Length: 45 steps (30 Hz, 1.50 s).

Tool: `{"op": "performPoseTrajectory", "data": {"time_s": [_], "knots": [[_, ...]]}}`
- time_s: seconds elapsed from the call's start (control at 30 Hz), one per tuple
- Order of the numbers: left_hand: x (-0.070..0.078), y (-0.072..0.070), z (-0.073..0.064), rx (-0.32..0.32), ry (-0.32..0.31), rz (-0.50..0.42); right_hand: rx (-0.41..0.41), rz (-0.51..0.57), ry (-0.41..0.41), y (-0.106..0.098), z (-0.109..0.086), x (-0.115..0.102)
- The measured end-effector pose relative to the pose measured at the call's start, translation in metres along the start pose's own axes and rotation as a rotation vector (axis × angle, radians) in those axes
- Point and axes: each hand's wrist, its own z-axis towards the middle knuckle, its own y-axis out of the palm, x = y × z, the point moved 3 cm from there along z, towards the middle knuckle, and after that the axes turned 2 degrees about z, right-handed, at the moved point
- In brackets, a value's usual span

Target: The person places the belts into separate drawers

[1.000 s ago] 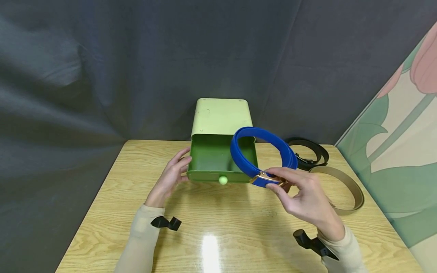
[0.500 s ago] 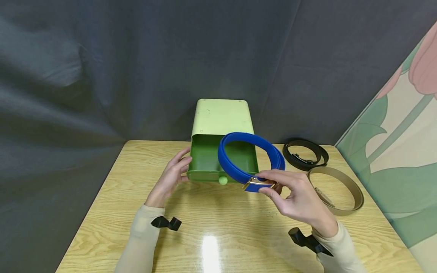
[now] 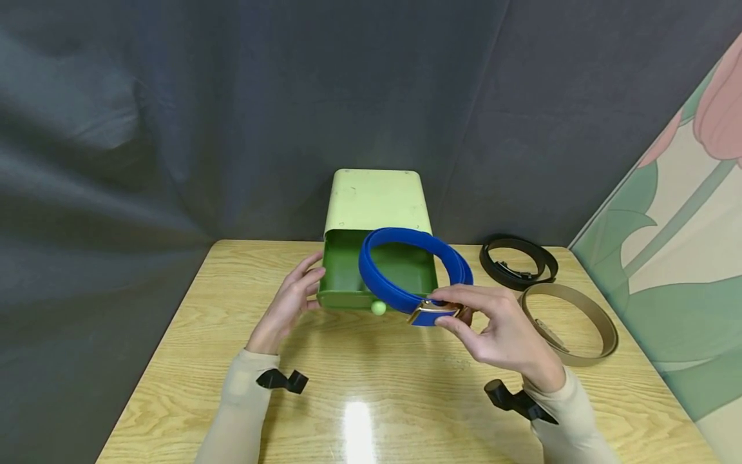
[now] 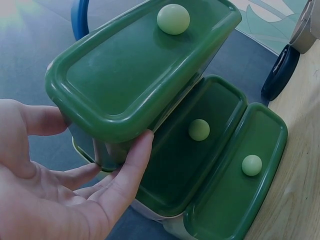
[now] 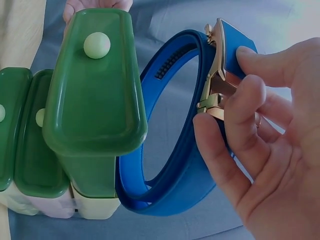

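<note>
My right hand (image 3: pixel 504 322) pinches a coiled blue belt (image 3: pixel 388 290) at its gold buckle (image 5: pixel 212 102), between thumb and fingers. The loop is tilted and overlaps the right part of a pulled-out green drawer (image 3: pixel 348 300) in the head view. This top drawer, with a pale round knob (image 3: pixel 379 308), juts from a pale green cabinet (image 3: pixel 379 200). My left hand (image 3: pixel 290 293) holds the drawer at its left front corner, fingers curled about the side. Nothing shows inside the visible part of the drawer.
Two lower drawers (image 4: pixel 200 150) are pushed in beneath the top one. On the right of the wooden table (image 3: pixel 371 386) lie a coiled black belt (image 3: pixel 547 258) and a coiled tan belt (image 3: pixel 603 322). A dark curtain (image 3: pixel 290 116) hangs behind.
My right hand has carried the blue belt leftward and slightly lower, further across the drawer's opening. The left hand and the drawer keep their places.
</note>
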Motion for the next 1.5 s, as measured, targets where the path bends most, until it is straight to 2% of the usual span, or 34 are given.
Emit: {"op": "performPoseTrajectory", "data": {"time_s": [0.23, 0.9, 1.1, 1.5], "knots": [[-0.001, -0.001, 0.0, -0.005, 0.006, -0.011, -0.006, 0.001, -0.029, 0.007, 0.007, 0.003], [-0.003, -0.002, 0.002, -0.022, 0.022, -0.005, -0.042, -0.017, 0.038, 0.02, 0.022, 0.01], [-0.001, -0.002, 0.002, -0.012, 0.015, -0.015, -0.043, 0.032, 0.036, 0.021, 0.027, 0.015], [-0.002, -0.001, 0.001, -0.006, 0.012, -0.008, -0.038, 0.083, 0.108, 0.025, 0.03, 0.023]]}}
